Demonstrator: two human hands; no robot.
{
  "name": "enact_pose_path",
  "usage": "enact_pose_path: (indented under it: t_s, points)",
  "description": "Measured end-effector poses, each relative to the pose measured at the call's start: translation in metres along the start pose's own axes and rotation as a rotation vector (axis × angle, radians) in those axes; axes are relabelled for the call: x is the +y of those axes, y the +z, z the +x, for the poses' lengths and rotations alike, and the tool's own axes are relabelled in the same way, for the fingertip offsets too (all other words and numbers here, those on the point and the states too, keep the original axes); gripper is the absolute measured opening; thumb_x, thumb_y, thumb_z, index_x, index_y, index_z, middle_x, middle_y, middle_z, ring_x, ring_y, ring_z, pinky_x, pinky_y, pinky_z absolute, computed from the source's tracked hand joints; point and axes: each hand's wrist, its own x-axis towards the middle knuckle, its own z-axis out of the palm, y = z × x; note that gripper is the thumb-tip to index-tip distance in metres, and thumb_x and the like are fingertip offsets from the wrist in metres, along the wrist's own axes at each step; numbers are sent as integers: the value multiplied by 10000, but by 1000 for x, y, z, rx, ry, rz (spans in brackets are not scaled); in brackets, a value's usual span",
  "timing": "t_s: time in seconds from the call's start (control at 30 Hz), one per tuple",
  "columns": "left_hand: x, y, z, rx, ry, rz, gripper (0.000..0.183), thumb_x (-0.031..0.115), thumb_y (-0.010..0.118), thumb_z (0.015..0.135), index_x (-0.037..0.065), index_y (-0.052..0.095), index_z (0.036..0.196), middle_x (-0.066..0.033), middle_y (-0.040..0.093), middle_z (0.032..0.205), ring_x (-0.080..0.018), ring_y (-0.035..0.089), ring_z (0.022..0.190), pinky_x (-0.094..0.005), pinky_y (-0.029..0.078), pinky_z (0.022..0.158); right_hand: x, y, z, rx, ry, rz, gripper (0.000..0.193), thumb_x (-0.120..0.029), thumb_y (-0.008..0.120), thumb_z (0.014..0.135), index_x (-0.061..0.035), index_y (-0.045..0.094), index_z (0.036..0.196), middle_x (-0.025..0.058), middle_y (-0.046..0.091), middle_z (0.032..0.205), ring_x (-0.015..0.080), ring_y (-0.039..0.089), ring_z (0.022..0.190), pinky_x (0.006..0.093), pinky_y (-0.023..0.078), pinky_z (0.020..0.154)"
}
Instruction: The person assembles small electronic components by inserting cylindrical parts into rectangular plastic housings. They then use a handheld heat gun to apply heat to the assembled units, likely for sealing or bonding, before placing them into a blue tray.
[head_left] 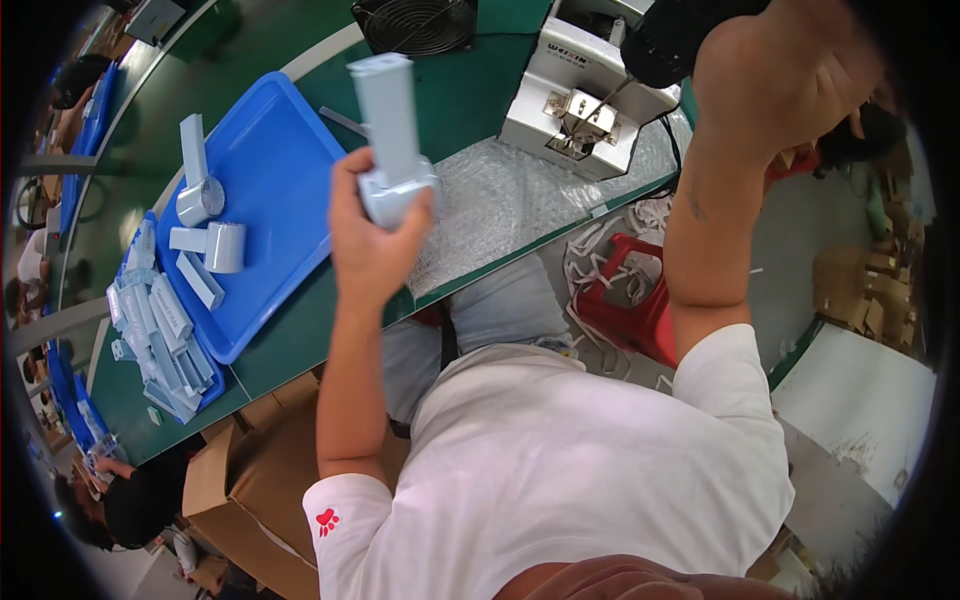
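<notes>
My left hand [370, 245] is closed round the round base of a pale blue plastic housing [388, 105], whose long rectangular handle points up. It is held above the table, between the tray and the bubble wrap. High at the right, my right hand [790, 75] grips a black electric screwdriver [665, 45]. The screwdriver's thin bit slants down to the metal front of a white screw feeder [570, 95]; whether the tip touches a screw cannot be made out. Some fingers of my right hand are hidden.
On the green table lies a blue tray [275, 215] with similar pale housings [224, 246]. A heap of long pale parts [165, 330] fills another blue tray. Bubble wrap [500, 205] lies under the feeder. A black fan [415, 25], red stool [635, 310] and cardboard box [270, 475] stand around.
</notes>
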Motion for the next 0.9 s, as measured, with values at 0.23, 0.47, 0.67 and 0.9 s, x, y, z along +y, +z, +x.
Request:
enact_pose_path:
  t_s: [0.23,0.47,0.67,0.9]
  points:
    - [-30,35,-22,37,85,176,400,146,835,808,12,600,1102,-109,638,1030,-222,640,924,-350,510,799,-22,15,-10,6,104,-213,526,-526,488,1059,-20,580,947,83,608,753,135,568,539,267,487,512]
    - [-32,36,-20,41,358,149,359,76,834,799,21,622,1083,-118,657,1071,-247,636,937,-347,498,841,1,-25,-11,245,386,-154,574,-550,531,954,-5,563,1132,139,579,915,211,551,713,365,471,667]
    - [-33,39,-17,12,446,99,387,72,858,761,24,628,1069,-142,662,1079,-280,653,959,-374,512,853,-13,-62,-18,115,688,618,645,-552,571,886,-26,520,1255,159,523,989,204,523,765,340,448,689]
    - [-33,36,-23,7,435,112,385,50,861,754,25,630,1060,-140,672,1074,-277,670,932,-362,529,817,-14,-19,-9,83,535,563,658,-587,569,876,-26,552,1221,137,528,993,182,541,782,316,461,684]
